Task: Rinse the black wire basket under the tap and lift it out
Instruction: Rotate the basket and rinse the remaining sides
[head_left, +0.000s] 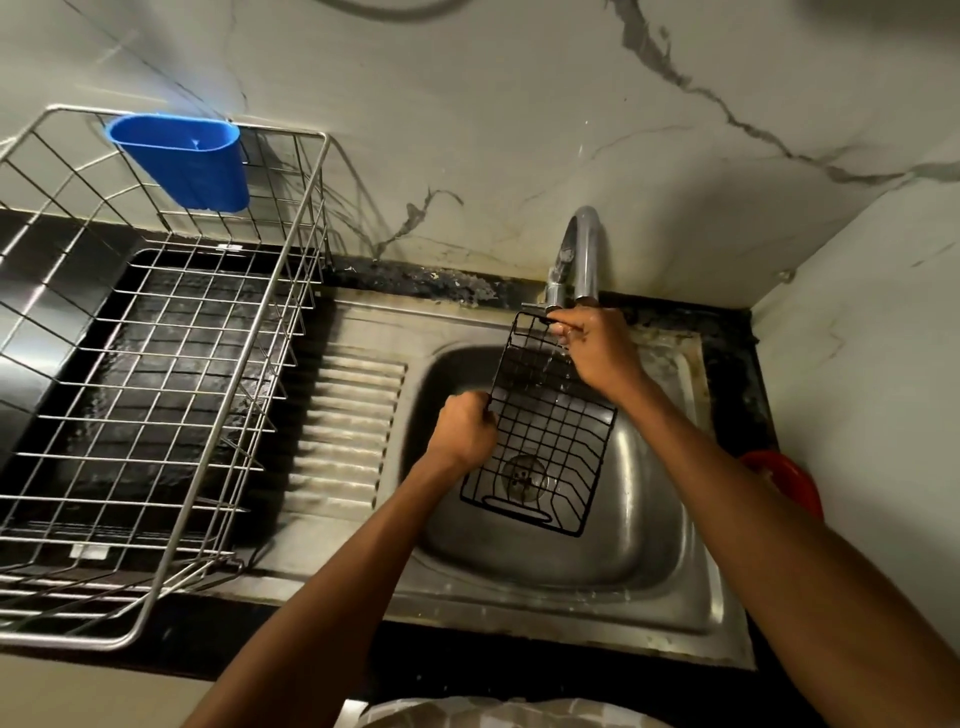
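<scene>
Black wire basket (545, 431) held by both hands (465, 428) under tap (576, 260).

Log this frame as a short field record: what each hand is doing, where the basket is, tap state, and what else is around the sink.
left hand: grip closed on the left edge of the black basket
right hand: holds the basket's top edge, just below the spout
basket position: tilted, held over the sink, drain visible through its wires
tap: running, thin stream falling on the basket
left of sink: steel rack with a blue cup hung on its back rim
right of sink: red object, partly hidden
</scene>
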